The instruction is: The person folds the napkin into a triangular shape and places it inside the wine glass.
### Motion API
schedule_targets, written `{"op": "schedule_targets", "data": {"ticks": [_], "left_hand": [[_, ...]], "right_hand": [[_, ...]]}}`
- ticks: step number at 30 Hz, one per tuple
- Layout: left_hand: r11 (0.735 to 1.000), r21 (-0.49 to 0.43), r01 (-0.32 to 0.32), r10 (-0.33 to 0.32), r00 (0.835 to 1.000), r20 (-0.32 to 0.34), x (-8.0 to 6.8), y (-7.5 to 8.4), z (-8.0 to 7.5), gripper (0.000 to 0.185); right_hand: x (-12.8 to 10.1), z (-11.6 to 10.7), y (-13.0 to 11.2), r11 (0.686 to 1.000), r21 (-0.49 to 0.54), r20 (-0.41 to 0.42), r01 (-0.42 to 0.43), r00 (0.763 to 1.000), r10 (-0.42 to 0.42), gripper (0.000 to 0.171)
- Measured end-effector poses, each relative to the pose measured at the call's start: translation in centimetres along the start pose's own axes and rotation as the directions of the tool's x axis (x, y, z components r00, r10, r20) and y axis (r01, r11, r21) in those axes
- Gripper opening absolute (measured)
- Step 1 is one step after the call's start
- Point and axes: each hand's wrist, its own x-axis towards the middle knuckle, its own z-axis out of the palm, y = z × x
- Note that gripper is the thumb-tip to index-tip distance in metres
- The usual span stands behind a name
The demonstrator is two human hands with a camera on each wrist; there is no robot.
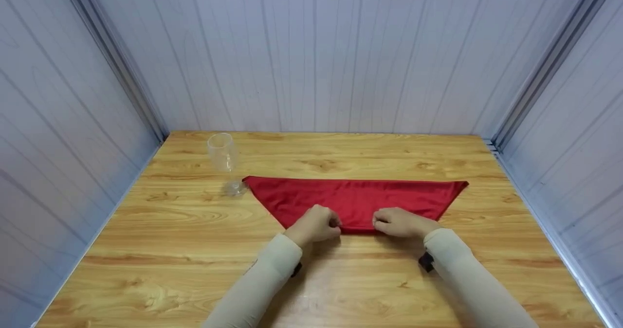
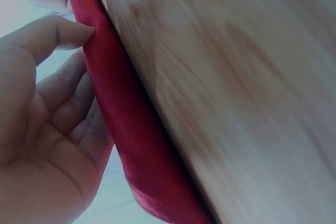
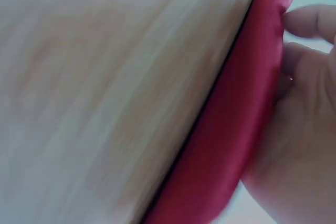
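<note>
A shiny red cloth napkin (image 1: 350, 196) lies folded on the table, long side away from me and shorter side near, its left and right edges slanting. At the near folded edge my left hand (image 1: 316, 225) pinches the cloth, thumb tip on the red fold (image 2: 113, 82) in the left wrist view, the other fingers curled behind it. A short way to the right, my right hand (image 1: 401, 222) pinches the same edge. Its thumb (image 3: 304, 22) presses the fold in the right wrist view, with the other fingers partly hidden behind the cloth.
A clear stemmed glass (image 1: 223, 155) stands upright beside the cloth's far left corner. The wooden table (image 1: 170, 250) meets pale panelled walls (image 1: 311, 55) at the back and both sides. Light sleeves cover both forearms, and a dark device sits under each wrist.
</note>
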Motion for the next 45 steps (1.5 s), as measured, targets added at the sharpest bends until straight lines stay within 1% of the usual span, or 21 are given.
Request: {"op": "schedule_targets", "data": {"ticks": [4, 6, 9, 13, 17, 21, 24, 27, 30, 37, 41, 45], "left_hand": [[1.0, -0.009, 0.01, -0.01, 1.0, -0.004, 0.0, -0.1, 0.0, 0.007], [1.0, -0.013, 0.008, -0.008, 1.0, -0.006, 0.1, -0.1, 0.0, 0.007], [1.0, -0.01, 0.007, -0.007, 1.0, -0.007, 0.1, -0.1, 0.0, 0.007], [1.0, -0.007, 0.006, -0.006, 1.0, -0.005, 0.2, 0.0, 0.1, 0.007], [1.0, -0.009, -0.002, 0.002, 1.0, 0.007, 0.2, -0.1, 0.2, 0.006], [0.999, -0.038, -0.005, 0.005, 1.0, 0.02, 0.0, -0.5, 0.2, 0.005], [0.998, -0.055, -0.009, 0.01, 1.0, 0.019, -0.1, -0.7, 0.2, 0.009], [0.999, -0.047, -0.015, 0.016, 1.0, 0.018, -0.1, -0.9, 0.1, 0.01], [0.999, -0.036, -0.013, 0.014, 0.999, 0.03, 0.0, -1.1, 0.0, 0.009], [0.999, -0.042, 0.032, -0.028, 0.995, 0.093, 0.4, -0.9, -0.3, 0.006], [0.999, -0.022, 0.047, -0.044, 0.992, 0.122, 0.7, -0.8, -0.4, 0.007], [0.997, -0.011, 0.079, -0.077, 0.986, 0.146, 0.9, -0.7, -0.5, 0.003]], "right_hand": [[-0.6, -0.2, 0.3, 0.992, 0.12, 0.004, -0.036, 0.999, 0.035, 0.019], [-0.8, -0.4, 0.5, 0.991, 0.131, -0.001, -0.025, 1.0, 0.025, 0.017], [-0.9, -0.9, 0.8, 0.994, 0.108, -0.013, 0.0, 1.0, 0.001, 0.011], [-0.8, -1.3, 1.1, 0.996, 0.084, -0.001, 0.004, 1.0, -0.004, 0.014], [-0.6, -1.5, 1.1, 0.992, 0.128, 0.013, -0.013, 1.0, 0.012, 0.01], [-0.2, -1.4, 0.8, 0.986, 0.162, 0.013, -0.026, 1.0, 0.024, 0.006], [0.0, -1.2, 0.7, 0.99, 0.136, 0.017, -0.044, 0.999, 0.042, 0.007], [0.1, -1.1, 0.6, 0.991, 0.112, 0.023, -0.071, 0.997, 0.069, 0.007], [0.2, -1.0, 0.6, 0.991, 0.097, 0.023, -0.088, 0.996, 0.086, 0.008], [0.1, -0.8, 0.7, 0.991, 0.103, 0.02, -0.085, 0.996, 0.083, 0.008], [0.1, -0.8, 0.6, 0.989, 0.107, 0.028, -0.1, 0.995, 0.098, 0.009], [0.0, -1.0, 0.3, 0.986, 0.108, 0.039, -0.123, 0.992, 0.12, 0.009]]}}
